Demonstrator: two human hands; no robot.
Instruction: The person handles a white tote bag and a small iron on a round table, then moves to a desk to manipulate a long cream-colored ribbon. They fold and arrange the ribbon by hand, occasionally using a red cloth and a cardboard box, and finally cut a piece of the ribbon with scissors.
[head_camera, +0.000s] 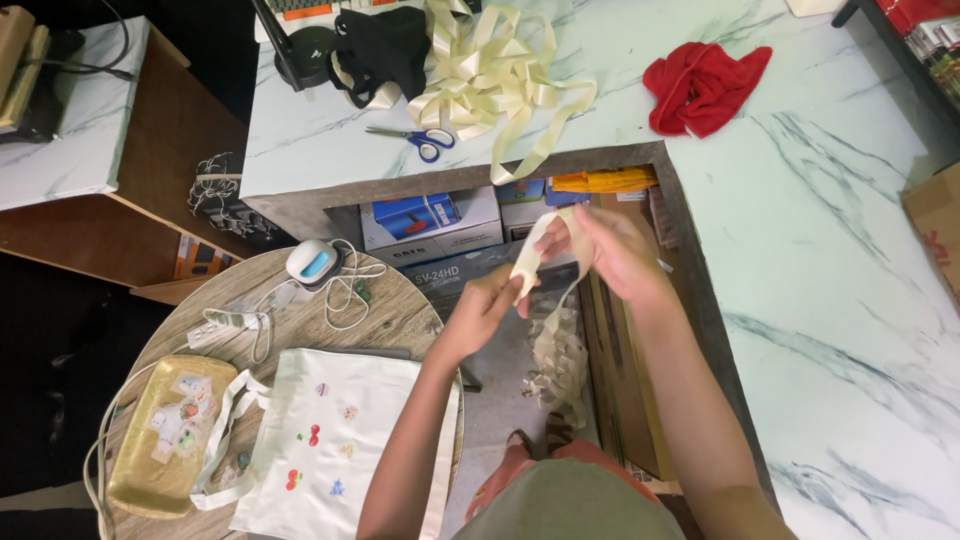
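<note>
So we've got the cream ribbon (530, 262) mid-frame, left hand (487, 308) and right hand (603, 245) both pinching it; folded length dangles below, while that loose pile (495, 70) up top looks untouched yet

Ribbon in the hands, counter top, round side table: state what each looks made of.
Ribbon, held by the left hand and right hand: cream satin-like fabric, judging by its soft sheen and limp folds. Counter top: marble-look surface, white with grey veins, glossy; possibly laminate. Round side table: wood or wood-look, grey visible grain, matte.
</note>
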